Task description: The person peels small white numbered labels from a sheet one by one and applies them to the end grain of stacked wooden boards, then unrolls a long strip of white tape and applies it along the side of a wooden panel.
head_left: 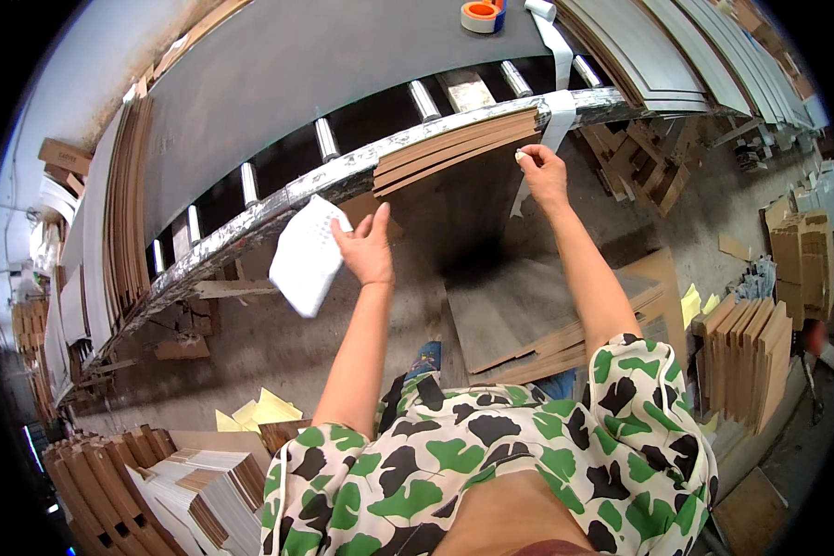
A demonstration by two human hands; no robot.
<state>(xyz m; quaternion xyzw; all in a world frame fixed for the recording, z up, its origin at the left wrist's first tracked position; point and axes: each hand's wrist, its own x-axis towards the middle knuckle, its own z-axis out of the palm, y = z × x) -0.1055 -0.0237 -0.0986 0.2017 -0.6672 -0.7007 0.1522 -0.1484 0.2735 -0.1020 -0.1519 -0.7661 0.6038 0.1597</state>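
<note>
My left hand pinches a white paper sheet or flat packet with faint print along its upper edge. It hangs tilted just in front of the roller conveyor's worn metal rail. My right hand is closed, thumb and fingertips together on a small whitish scrap too small to name. Close by, a white strip drapes over the rail and dangles below. Between my hands, several brown board edges stick out at the rail. A large dark grey board lies across the rollers.
Orange and blue tape rolls sit on the grey board. Stacked panels lean at the left and far right. Grey boards lie low before me. Cardboard bundles stand right, white-faced pieces lower left.
</note>
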